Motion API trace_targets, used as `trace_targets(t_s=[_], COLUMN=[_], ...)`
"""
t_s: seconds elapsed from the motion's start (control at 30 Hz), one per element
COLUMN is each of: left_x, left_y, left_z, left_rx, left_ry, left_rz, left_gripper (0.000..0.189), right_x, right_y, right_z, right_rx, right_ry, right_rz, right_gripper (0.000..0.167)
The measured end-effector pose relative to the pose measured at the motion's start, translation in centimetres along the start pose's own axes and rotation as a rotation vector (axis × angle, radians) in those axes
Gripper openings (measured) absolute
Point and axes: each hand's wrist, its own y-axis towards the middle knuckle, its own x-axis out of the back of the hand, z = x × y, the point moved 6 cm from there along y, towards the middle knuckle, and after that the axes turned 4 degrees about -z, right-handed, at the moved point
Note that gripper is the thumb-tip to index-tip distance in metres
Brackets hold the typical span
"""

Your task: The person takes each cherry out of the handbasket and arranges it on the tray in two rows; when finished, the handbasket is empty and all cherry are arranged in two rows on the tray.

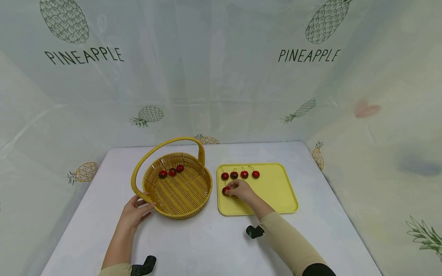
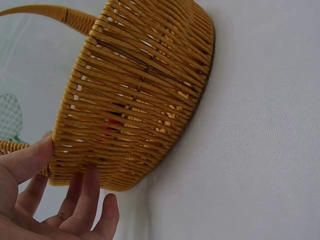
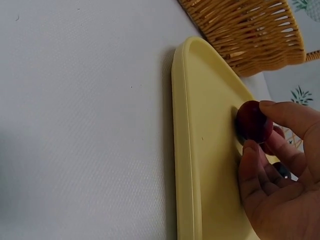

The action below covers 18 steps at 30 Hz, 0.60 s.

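My left hand (image 1: 134, 211) grips the rim of a yellow woven basket (image 1: 183, 196) near the foot of its tall handle, thumb on the rim and fingers against the outer wall. Three dark red cherries (image 1: 172, 172) lie inside toward the back. Over the left part of a yellow tray (image 1: 276, 191), my right hand (image 1: 240, 190) pinches a cherry (image 3: 254, 121) between thumb and fingertips, at the tray's surface. Behind that hand, several stemmed cherries (image 1: 244, 174) form a row along the tray's far side. In the left wrist view, red shows faintly through the basket's weave.
Basket and tray stand side by side on a white table (image 1: 207, 245), with a narrow gap between them. A pale curtain (image 1: 221, 76) printed with pineapples hangs behind the table and along its sides. Dark devices are strapped to both wrists.
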Motion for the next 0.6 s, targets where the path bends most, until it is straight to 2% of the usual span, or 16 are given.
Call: trace_targets(t_s=[0.6], left_x=[-0.01], left_y=[-0.16], left_z=[-0.1], left_rx=[0.003], left_ry=[-0.002], left_rz=[-0.001], left_gripper=[0.061], right_x=[0.29], right_y=[-0.11], right_z=[0.22], right_rx=[0.015], right_ry=[-0.002], right_rz=[0.017], right_gripper=[0.023])
